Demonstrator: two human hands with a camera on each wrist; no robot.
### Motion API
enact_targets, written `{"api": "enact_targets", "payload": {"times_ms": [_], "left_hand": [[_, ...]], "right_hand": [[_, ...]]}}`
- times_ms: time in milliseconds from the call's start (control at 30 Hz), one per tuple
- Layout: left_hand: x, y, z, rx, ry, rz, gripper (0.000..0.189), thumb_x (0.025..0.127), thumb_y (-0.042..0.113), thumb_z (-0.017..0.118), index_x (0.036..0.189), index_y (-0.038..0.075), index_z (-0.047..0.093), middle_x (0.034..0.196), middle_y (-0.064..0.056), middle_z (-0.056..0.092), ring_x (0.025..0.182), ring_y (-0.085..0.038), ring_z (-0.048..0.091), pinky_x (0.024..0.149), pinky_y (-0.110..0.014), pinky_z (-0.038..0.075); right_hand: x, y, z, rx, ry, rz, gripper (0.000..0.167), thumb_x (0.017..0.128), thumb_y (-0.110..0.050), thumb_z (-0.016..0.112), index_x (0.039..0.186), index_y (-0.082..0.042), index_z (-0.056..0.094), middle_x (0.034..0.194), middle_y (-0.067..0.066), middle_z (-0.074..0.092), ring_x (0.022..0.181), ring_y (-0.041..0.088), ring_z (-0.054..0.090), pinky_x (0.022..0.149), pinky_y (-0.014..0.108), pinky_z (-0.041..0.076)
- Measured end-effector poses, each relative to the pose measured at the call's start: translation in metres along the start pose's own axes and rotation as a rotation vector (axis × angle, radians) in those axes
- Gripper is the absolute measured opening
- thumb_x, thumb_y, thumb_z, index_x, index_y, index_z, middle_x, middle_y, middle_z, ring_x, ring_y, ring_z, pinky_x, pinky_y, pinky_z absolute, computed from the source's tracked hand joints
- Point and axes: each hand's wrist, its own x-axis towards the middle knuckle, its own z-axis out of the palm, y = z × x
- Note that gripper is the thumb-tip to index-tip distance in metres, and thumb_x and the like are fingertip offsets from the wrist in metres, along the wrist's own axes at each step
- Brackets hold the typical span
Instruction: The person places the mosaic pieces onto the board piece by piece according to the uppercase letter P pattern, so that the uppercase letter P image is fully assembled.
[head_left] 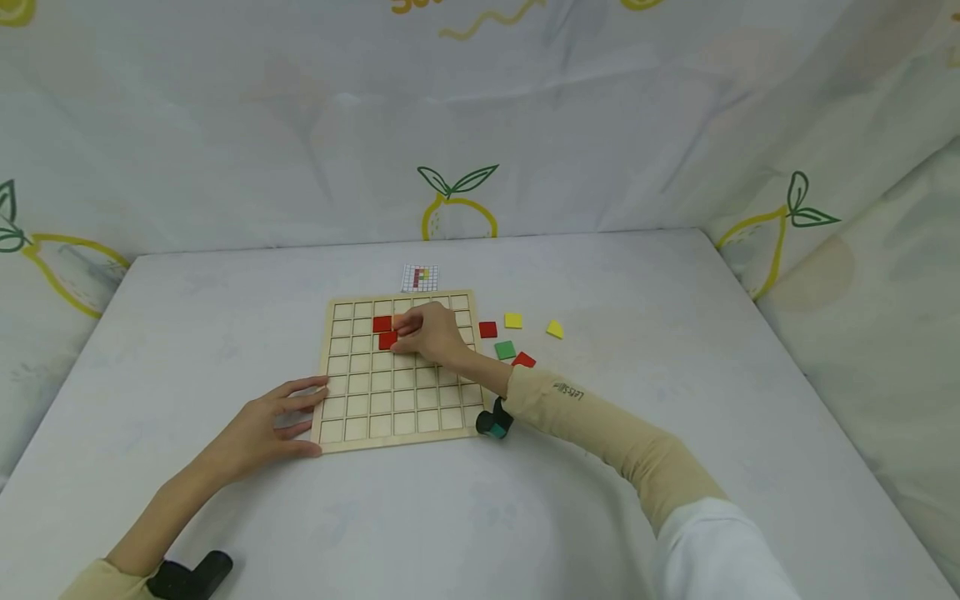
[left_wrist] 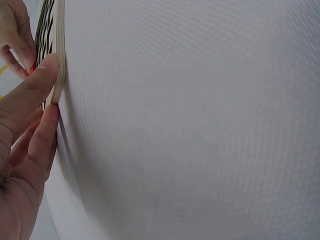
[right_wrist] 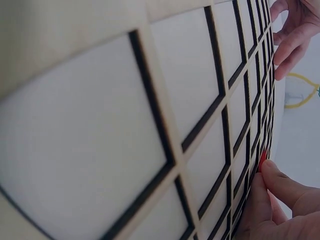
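A square wooden grid board point(head_left: 401, 439) lies on the table. My right hand point(head_left: 433, 335) reaches over its upper part, with thumb and fingertips pinching a red square tile point(head_left: 387, 341) at the board's surface. This tile point(right_wrist: 262, 157) shows as a red sliver beside the fingertips in the right wrist view. Just above it, another red tile point(head_left: 382, 324) sits in a cell. An orange-looking patch by the fingertips is partly covered. My left hand point(head_left: 258, 433) rests against the board's left edge, fingers spread and fairly straight, thumb touching near the lower left corner.
Right of the board lie a red tile point(head_left: 488, 330), a yellow square point(head_left: 513, 321), a yellow rounded piece point(head_left: 555, 329), a green tile point(head_left: 505, 350) and another red piece point(head_left: 523, 360). A small printed pattern card point(head_left: 420, 278) lies behind the board. A lemon-print curtain point(head_left: 300, 150) surrounds the table.
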Motion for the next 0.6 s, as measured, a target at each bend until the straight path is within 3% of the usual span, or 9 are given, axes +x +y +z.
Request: {"api": "enact_targets", "payload": {"times_ms": [233,600], "left_hand": [[0.0005,0.0003,-0.0006,-0.006,-0.002,0.006,0.073,0.069,0.009,0.083,0.130,-0.013,0.051,0.147,-0.022,0.035,0.122,-0.043,0.048,0.087,-0.027,0.057],[0.0007,0.0002,-0.0001,-0.030,0.000,-0.010,0.074,0.069,0.008,0.083,0.131,-0.013,0.050,0.147,-0.021,0.036,0.123,-0.043,0.047,0.087,-0.026,0.057]], "right_hand": [[0.0009,0.0010,0.0002,-0.021,0.000,-0.027,0.024,0.076,-0.003,0.080,0.097,0.003,0.072,0.088,0.013,0.072,0.082,0.019,0.069,0.080,0.018,0.056],[0.0017,0.0003,0.0009,0.013,-0.018,0.018,0.019,0.077,-0.001,0.079,0.095,0.002,0.073,0.086,0.011,0.073,0.079,0.016,0.070,0.082,0.019,0.057]]}}
